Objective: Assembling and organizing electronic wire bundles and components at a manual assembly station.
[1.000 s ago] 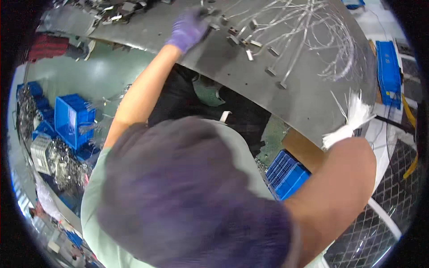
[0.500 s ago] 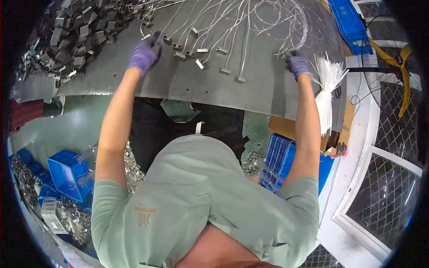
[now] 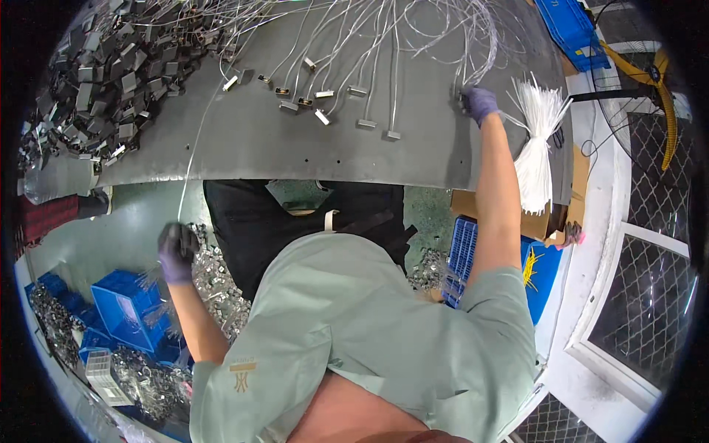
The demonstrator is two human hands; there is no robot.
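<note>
My left hand (image 3: 177, 252), in a purple and dark glove, is closed below the table's front edge. It holds a thin white cable (image 3: 196, 144) stretched taut from the table top down over the edge. What end of the cable lies inside the fist is hidden. Farther right, my right hand (image 3: 478, 103) is closed at the lower end of a looped bundle of pale cables (image 3: 484, 63) on the table. Between the hands, several cables with flat metal connectors (image 3: 365, 124) are fanned out on the grey table (image 3: 295, 159).
Dark connector pieces (image 3: 88, 96) pile up at the far left. White cable ties (image 3: 533, 159) stand in a bunch at the right edge. Blue crates (image 3: 129, 306) with metal parts sit on the floor at left; another blue crate (image 3: 572, 33) is at far right.
My left hand has moved from the table top down and toward me, past the front edge, drawing a cable along. My right hand has shifted slightly left and stays by the cable bundle.
</note>
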